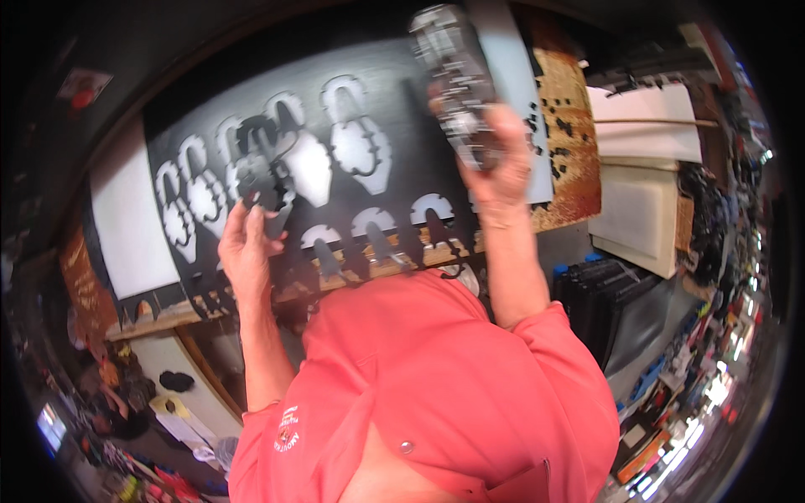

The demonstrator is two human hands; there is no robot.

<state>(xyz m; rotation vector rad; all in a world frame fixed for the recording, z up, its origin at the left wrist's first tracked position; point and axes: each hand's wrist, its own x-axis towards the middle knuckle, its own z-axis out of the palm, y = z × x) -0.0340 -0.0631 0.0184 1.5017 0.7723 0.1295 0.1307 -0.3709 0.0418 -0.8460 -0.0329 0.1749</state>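
Observation:
My right hand (505, 163) is raised over the right part of a black sheet (407, 159). Its fingers wrap round a long, rounded, dark metal tool (457, 75), blurred by motion, that looks like a cutting die. Farther left, my left hand (247, 239) pinches a flat black cut-out piece (264, 180) with notched edges, held above the sheet. Several shaped holes run across the sheet in a row, with a pale surface showing through them. Along the near edge, more cut-outs (381, 233) leave ragged strips hanging.
A white board (130, 218) shows at the left and a pale strip at the right. Beyond it, a worn brown board (570, 142) carries small black scraps. Black sheets (599, 293) stand upright at the lower right. A cream box-like panel (633, 210) stands above them.

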